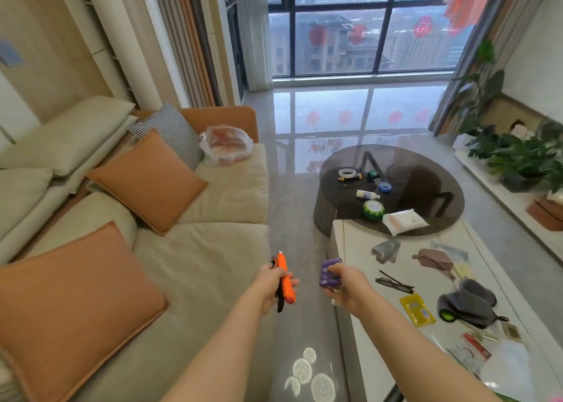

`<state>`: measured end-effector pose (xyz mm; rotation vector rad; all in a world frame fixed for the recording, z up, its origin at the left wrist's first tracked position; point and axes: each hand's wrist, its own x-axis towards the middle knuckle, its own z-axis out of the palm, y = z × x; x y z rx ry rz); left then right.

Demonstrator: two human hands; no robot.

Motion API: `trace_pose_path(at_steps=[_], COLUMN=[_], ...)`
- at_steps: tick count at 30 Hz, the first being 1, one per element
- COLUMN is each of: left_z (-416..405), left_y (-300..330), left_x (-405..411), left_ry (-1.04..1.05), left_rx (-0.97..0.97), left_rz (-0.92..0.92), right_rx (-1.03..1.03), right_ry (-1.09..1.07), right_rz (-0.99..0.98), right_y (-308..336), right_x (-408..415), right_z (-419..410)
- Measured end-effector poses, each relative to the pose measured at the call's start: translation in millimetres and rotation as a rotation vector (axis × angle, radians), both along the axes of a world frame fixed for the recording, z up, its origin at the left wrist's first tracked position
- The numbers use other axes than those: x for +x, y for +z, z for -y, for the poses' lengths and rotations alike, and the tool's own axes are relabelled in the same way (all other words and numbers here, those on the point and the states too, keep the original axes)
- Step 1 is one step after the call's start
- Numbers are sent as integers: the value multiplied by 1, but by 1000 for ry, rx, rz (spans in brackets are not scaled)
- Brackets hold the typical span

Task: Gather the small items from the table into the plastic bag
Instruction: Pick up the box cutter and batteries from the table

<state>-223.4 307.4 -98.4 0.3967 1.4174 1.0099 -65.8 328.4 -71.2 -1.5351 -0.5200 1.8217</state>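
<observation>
The left hand is curling its fingers around a long orange plastic box cutter, and something thin and black is hanging down from the same grip. I cannot tell what the black thing is. The right hand is wrapping its fingers around a small purple pack that looks like batteries stuck together. Both hands are full and are hovering over the shiny grey floor, in the gap between the cream sofa on the left and the long white table on the right.

On the white table, more small things are waiting: black glasses, a flat yellow packet, a grey cloth pouch, a brown pouch and a red strip near the right edge. Farther away, the round dark glass table is holding rolls of tape, a green round tin and a white packet.

A see-through plastic bag with something orange inside is sitting far off on the sofa, next to a checked pillow. It is well apart from both hands.

I think the person is carrying picked-up things toward that bag. The next move is probably reaching far and left to the bag, finding its open top, and dropping the cutter and the purple pack in. With both hands full, opening the floppy bag could be tricky.
</observation>
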Motion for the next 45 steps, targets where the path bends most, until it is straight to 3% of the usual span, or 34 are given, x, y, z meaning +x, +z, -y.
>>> trace_pose_path(at_steps=[13, 26, 31, 45], left_z=[-117, -233, -286, -425], left_y=[7, -19, -18, -38], left_x=[25, -49, -93, -145], left_ry=[85, 84, 50, 153], left_rx=[19, -52, -65, -132], left_rz=[26, 8, -8, -24], right_rx=[-3, -105, 59, -92], right_ry=[233, 277, 201, 230], right_rz=[93, -149, 103, -148], right_y=[-21, -37, -43, -57], right_x=[22, -31, -74, -139], right_z=[-148, -272, -325, -468])
